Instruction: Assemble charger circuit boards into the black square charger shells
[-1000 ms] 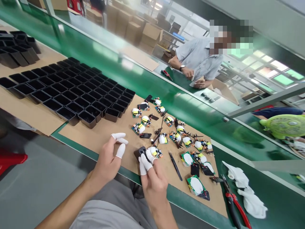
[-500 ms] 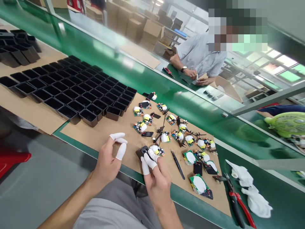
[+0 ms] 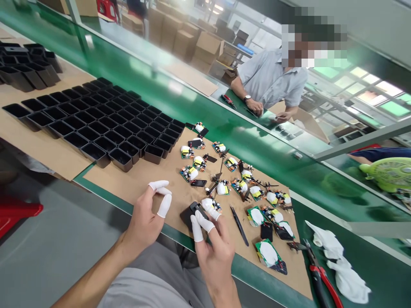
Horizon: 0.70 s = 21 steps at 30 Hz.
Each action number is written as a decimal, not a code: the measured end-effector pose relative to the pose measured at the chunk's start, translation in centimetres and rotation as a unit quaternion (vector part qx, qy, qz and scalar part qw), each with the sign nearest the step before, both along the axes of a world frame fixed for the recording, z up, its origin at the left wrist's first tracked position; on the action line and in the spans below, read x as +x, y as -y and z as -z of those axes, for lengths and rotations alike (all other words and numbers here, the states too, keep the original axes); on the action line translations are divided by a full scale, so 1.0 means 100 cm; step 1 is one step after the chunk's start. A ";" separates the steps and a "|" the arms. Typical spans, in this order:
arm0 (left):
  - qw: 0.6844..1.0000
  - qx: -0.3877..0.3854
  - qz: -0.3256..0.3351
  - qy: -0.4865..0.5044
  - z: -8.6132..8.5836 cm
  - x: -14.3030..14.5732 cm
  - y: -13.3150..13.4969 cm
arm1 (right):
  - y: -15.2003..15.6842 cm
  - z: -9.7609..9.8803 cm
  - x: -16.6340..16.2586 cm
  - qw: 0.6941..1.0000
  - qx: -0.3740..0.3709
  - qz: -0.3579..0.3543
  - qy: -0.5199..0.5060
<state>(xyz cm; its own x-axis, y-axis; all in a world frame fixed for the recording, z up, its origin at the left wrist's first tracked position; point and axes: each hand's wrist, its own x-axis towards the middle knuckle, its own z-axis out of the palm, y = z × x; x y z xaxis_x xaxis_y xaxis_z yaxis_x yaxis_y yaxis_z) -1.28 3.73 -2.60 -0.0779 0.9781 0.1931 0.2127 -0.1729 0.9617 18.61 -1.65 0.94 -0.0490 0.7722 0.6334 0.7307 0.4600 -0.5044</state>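
Note:
My left hand (image 3: pixel 147 218), with white finger cots on thumb and fingertips, is held above the table's front edge. Its thumb and fingers are apart and nothing is between them. Just to its right, a small black plastic case (image 3: pixel 187 217) sits at the cardboard's near edge with a black piece in its top. The thumb and fingers of my right hand (image 3: pixel 213 239), also in white cots, close on the right side of this case and partly hide it. Circuit boards (image 3: pixel 221 188) with white blobs and yellow parts lie beyond. Black tweezers (image 3: pixel 239 225) rest right of my right hand.
Rows of open black cases (image 3: pixel 105 115) stand at the left on cardboard (image 3: pixel 128 184). Red-handled pliers (image 3: pixel 319 273) and white cloth scraps (image 3: pixel 348 278) lie at the right. Across the green divider (image 3: pixel 180 102) a person (image 3: pixel 272 77) works with both hands. A green fan (image 3: pixel 390 171) stands far right.
My right hand's fingers have shifted slightly right and back from the top of the case, showing more of it. My left hand has stayed almost still. The view has shifted a little.

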 end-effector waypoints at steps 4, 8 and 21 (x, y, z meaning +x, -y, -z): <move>1.000 0.000 0.002 -0.004 -0.001 0.001 0.001 | 0.003 -0.003 -0.003 0.998 -0.042 -0.042 -0.001; 1.000 -0.013 0.004 -0.001 -0.003 0.001 0.002 | 0.004 -0.005 -0.003 0.996 -0.067 -0.056 -0.007; 1.000 -0.016 -0.002 0.000 -0.006 0.000 0.002 | 0.007 0.008 0.025 0.989 -0.054 -0.114 0.074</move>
